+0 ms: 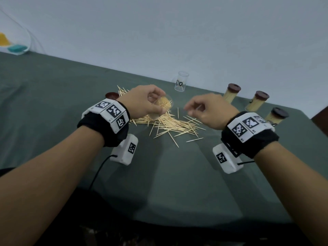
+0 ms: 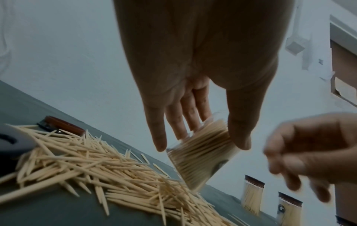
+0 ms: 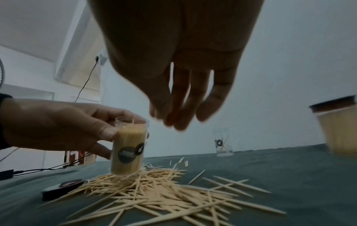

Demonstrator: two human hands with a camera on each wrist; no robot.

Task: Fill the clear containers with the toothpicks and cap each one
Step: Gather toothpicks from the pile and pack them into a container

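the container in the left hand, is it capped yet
Not capped. The container in the left hand is packed with toothpicks, its mouth open with tips showing. A dark cap lies on the table beside the pile.

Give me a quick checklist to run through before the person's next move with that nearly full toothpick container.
1. Left hand holds the open container firmly: ok.
2. Container packed to its rim: ok.
3. Container's base set flat on the table: cannot tell; it sits on the loose toothpicks.
4. Right hand free to fetch the cap: cannot tell; something thin shows between its fingers.
5. Loose brown cap within reach: ok.
6. Empty container left to fill: ok.
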